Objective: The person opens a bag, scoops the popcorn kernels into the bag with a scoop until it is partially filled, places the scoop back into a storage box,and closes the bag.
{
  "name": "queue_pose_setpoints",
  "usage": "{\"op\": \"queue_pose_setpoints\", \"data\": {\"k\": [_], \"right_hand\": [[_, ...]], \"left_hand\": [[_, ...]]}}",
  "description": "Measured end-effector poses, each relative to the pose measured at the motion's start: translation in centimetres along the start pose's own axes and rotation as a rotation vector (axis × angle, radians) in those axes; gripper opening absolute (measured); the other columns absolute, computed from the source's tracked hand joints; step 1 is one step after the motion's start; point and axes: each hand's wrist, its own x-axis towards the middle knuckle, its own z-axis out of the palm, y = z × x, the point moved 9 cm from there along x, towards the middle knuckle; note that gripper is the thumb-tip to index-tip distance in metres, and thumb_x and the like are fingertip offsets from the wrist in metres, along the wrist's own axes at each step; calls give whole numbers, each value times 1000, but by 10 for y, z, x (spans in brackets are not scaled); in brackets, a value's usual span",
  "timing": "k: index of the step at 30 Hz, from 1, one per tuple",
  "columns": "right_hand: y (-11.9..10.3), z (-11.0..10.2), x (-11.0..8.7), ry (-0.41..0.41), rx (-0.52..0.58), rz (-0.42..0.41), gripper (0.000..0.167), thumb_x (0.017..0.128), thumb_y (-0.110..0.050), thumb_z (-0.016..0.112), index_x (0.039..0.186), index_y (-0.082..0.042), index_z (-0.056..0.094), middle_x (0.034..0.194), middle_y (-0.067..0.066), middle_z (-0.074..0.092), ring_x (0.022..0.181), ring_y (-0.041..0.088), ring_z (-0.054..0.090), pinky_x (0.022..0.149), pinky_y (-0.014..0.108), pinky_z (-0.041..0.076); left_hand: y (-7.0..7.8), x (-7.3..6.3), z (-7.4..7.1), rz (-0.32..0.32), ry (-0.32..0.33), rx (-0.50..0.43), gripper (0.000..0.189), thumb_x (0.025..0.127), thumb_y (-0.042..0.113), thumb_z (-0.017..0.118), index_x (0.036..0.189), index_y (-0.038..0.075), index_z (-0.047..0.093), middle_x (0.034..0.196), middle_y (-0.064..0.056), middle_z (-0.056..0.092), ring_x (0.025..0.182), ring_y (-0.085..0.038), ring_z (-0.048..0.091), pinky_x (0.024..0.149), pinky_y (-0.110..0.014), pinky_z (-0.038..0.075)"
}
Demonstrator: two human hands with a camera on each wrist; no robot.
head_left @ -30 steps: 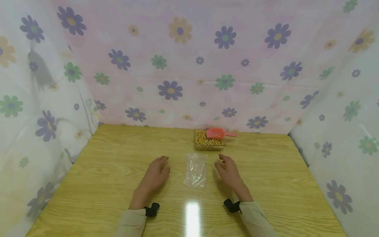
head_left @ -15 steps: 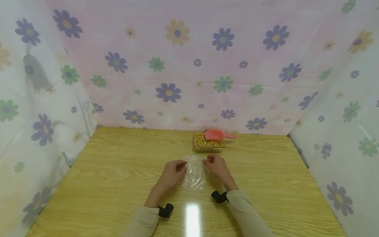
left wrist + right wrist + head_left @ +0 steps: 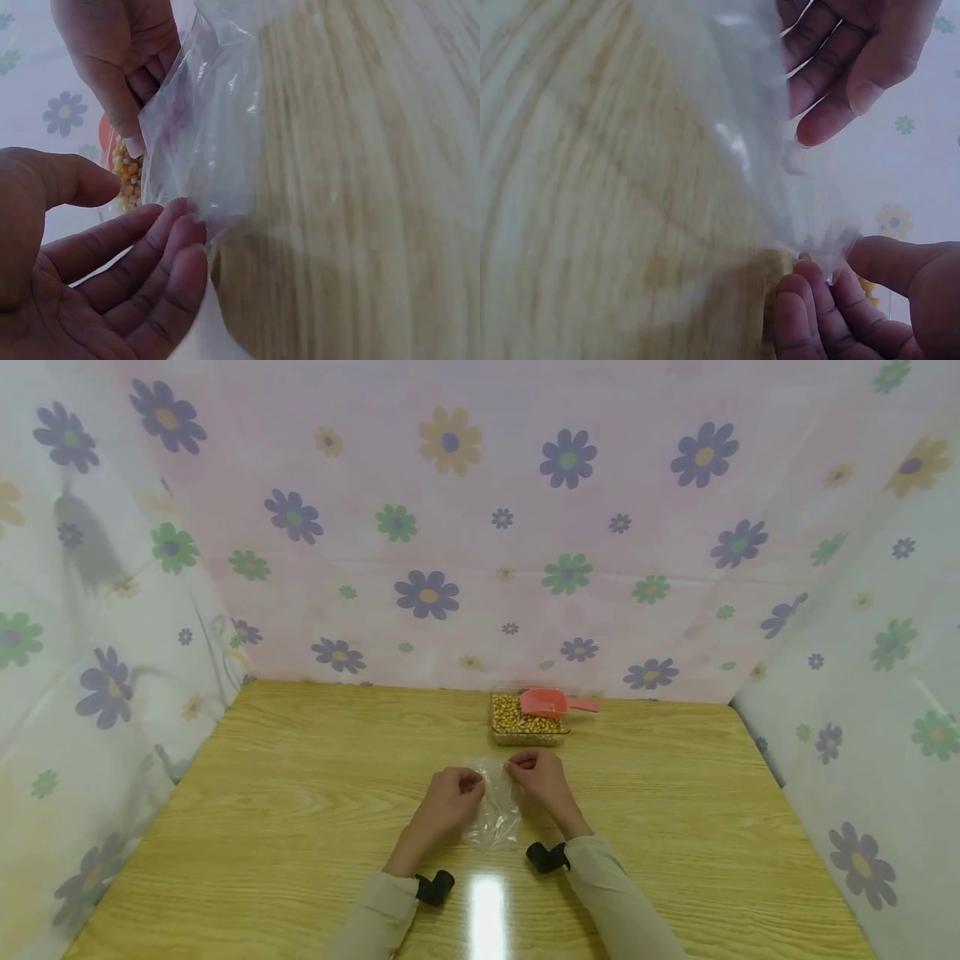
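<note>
Both hands have just come in from either side to the clear plastic bag (image 3: pixel 498 814) on the surface (image 3: pixel 315 785), nearer than the container (image 3: pixel 528 740) of corn kernels (image 3: pixel 508 717), so I'd judge reaching has given way to handling. Angled inward, the right hand (image 3: pixel 542 777) pinches its far right corner; the left hand (image 3: pixel 444 803) only touches the left edge, thumb spread from its fingers.

Flower-printed cloth (image 3: pixel 472 547) hangs behind and beside a wood-grain table (image 3: pixel 337 752) streaked with glare (image 3: pixel 487 916).
</note>
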Motion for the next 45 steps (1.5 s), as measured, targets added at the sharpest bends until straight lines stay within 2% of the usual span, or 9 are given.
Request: {"op": "queue_pose_setpoints", "data": {"k": [6,12,19,22,24,28,35,41,45], "right_hand": [[-2,-1,-4,25,113,-24,7,91,-4,73,92,2,75,83,11,72,71,12,65,61,23,54],[-13,-6,-10,93,215,-129,5,89,-2,76,92,3,76,88,15,74,77,14,69,69,21,57],[-26,-2,-24,114,302,-222,6,91,-4,76,94,1,76,91,16,75,81,16,71,73,22,60],[-34,-1,-31,123,348,-262,7,90,-2,76,94,3,76,92,15,75,84,18,72,76,26,61],[-43,-1,-36,125,362,-327,7,90,1,75,95,6,75,92,17,74,84,23,72,78,33,62],[-61,0,-48,116,317,-478,5,90,2,75,95,4,75,92,15,75,84,30,73,79,39,63],[-80,1,-64,87,203,-645,8,90,-1,75,98,-4,77,95,7,76,86,21,73,80,32,62],[-82,4,-66,90,210,-681,13,87,6,75,97,-2,76,94,11,76,84,28,73,77,37,63],[-85,8,-67,91,209,-686,12,86,8,76,96,2,76,92,16,76,81,32,73,74,42,63]], "left_hand": [[-4,6,-8,-61,50,7,22,98,11,62,106,-5,75,99,-14,75,91,-25,70,80,-42,59],[-3,10,-14,-71,88,-50,25,101,17,62,105,-3,76,94,-10,74,85,-19,68,75,-36,57],[4,10,-22,-81,143,-195,37,105,26,57,102,-5,76,86,-16,75,74,-22,70,59,-27,53],[5,9,-26,-88,183,-256,44,107,31,54,102,-7,74,88,-20,74,74,-27,70,59,-30,56],[5,8,-28,-91,211,-305,46,108,33,53,104,-8,73,90,-22,73,77,-32,71,60,-33,59],[4,4,-32,-109,264,-395,46,106,34,56,104,-9,73,89,-24,73,79,-38,71,63,-32,61],[8,-1,-35,-104,314,-493,39,100,30,67,103,-9,73,87,-19,73,74,-35,73,62,-29,62],[14,-8,-40,-67,339,-517,25,99,12,67,106,-12,72,91,-25,73,75,-31,74,64,-28,63],[16,-11,-43,-50,356,-517,21,100,5,64,108,-12,72,90,-23,73,73,-20,73,68,-31,63]]}}
